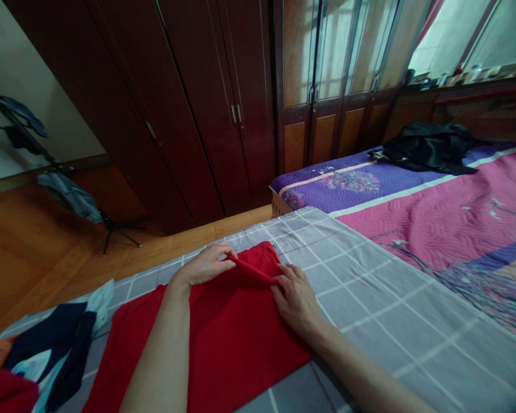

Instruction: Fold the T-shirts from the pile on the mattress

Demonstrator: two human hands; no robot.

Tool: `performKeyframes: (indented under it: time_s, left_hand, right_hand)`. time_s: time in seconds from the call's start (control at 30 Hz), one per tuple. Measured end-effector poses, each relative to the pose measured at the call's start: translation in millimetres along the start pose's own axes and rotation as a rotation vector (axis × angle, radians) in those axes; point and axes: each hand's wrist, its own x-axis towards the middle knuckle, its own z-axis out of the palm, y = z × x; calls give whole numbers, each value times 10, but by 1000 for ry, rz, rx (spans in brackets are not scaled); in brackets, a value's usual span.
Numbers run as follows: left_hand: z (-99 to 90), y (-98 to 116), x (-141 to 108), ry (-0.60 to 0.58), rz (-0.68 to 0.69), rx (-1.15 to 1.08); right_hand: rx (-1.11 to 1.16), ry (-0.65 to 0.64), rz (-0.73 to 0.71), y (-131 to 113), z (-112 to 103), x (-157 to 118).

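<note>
A red garment [236, 338] lies spread on the grey checked bed sheet [352, 275], its kind not clear from what shows. My left hand [208, 264] pinches a raised edge of the red cloth near its far end. On the other side, my right hand [294, 295] grips the same edge, fingers curled over it. Between the two hands the edge stretches as a narrow ridge, and a corner of the cloth lies flat beyond it. My left forearm covers part of the garment.
Several folded or heaped clothes [51, 344] lie at the lower left. Black clothing [434, 146] rests on the purple and pink quilt [413, 212]. Dark red wardrobes [206, 115] stand behind the bed, and a coat stand [107, 221] is at the left.
</note>
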Motion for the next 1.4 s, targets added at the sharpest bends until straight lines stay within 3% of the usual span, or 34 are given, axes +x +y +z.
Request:
performKeyframes:
  time_s: [0.07, 0.23, 0.37, 0.47, 0.57, 0.7, 0.8, 0.9, 1.07, 1.2, 1.3, 1.37, 1.4]
  left_hand:
    - [-4, 30, -17, 40, 39, -99]
    - [137, -78, 64, 82, -46, -347]
    - [407, -251, 287, 313, -67, -207]
    - [540, -319, 391, 380, -73, -166]
    - [534, -332, 364, 315, -58, -200]
    - [447, -327, 266, 32, -16, -320]
    - [440, -306, 277, 116, -2, -333]
    - [494, -279, 343, 263, 21, -184]
    - [670, -321, 412, 385, -106, 265]
    - [744, -330, 407, 429, -122, 339]
    - [712, -233, 396, 555, -113, 398]
    - [677, -144, 386, 533, -91, 372]
    - [663, -106, 381, 443, -58, 330]
  right_hand:
    - [41, 3, -4, -8, -18, 11]
    - [127, -1, -25, -13, -52, 30]
    - [54, -19, 37, -13, -53, 35]
    - [3, -23, 82, -21, -60, 43]
    - [10, -54, 114, -20, -71, 56]
    - [50, -71, 127, -4, -81, 67]
    - [32, -70, 132, -12, -93, 67]
    - [-23, -79, 153, -41, -108, 59]
    - [-135, -32, 194, -33, -48, 21]
    - [-204, 118, 184, 44, 63, -6]
    - [-190, 215, 135, 66, 70, -2]
    - [-117, 233, 70, 41, 26, 4]
    - [-66, 216, 19, 19, -4, 4]
